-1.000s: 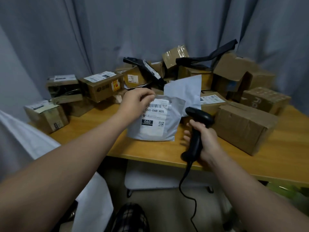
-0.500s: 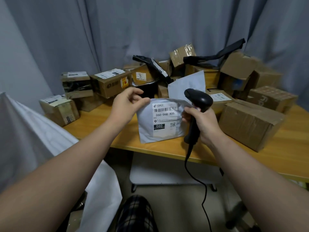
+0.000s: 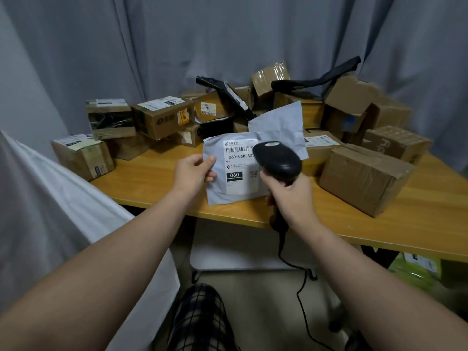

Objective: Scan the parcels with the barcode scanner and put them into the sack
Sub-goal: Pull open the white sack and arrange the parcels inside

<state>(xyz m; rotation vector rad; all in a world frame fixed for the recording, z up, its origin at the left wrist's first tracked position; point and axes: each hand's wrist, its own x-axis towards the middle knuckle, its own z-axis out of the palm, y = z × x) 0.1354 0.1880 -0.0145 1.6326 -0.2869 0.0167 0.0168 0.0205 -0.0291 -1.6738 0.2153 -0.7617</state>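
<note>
A: Nearest you, your knee point(image 3: 200, 320) in checked cloth is showing at the bottom. The white sack point(image 3: 50, 211) is rising on your left, well apart from both hands.

B: You are not seeing into that sack. Its mouth and whatever it is holding are hidden from here.

A: Your right hand point(image 3: 291, 196) is curling round the scanner point(image 3: 277, 162) handle. The cable point(image 3: 301, 295) is hanging from the handle's foot toward the floor.

B: The handle is running roughly upright. The scanner's head is leaning away from you, up and to the left, toward the label point(image 3: 239, 171). It is covering the label's right edge. Whether it is touching, you cannot tell.

A: Your left hand point(image 3: 195, 173) is pinching the grey mailer point(image 3: 217, 193) at its left edge.

B: So the mailer is sitting between your hands, over the front edge of the table point(image 3: 157, 183). It is standing nearly upright with the label facing you.

A: The mailer is looking almost as wide as tall, so its long axis is hard to call. The label's long side is running top to bottom, and the barcode is lying across the top.

B: Whether its lower edge is resting on the table, you cannot tell.

A: Farther back, a large box point(image 3: 364, 178) is lying near your right hand, to its right. A second mailer point(image 3: 281, 125) is leaning just behind the first.

B: Behind those, taped boxes point(image 3: 162, 117) are piling up with black bags point(image 3: 316, 83) among them. A grey curtain point(image 3: 228, 34) is hanging at the back.
</note>
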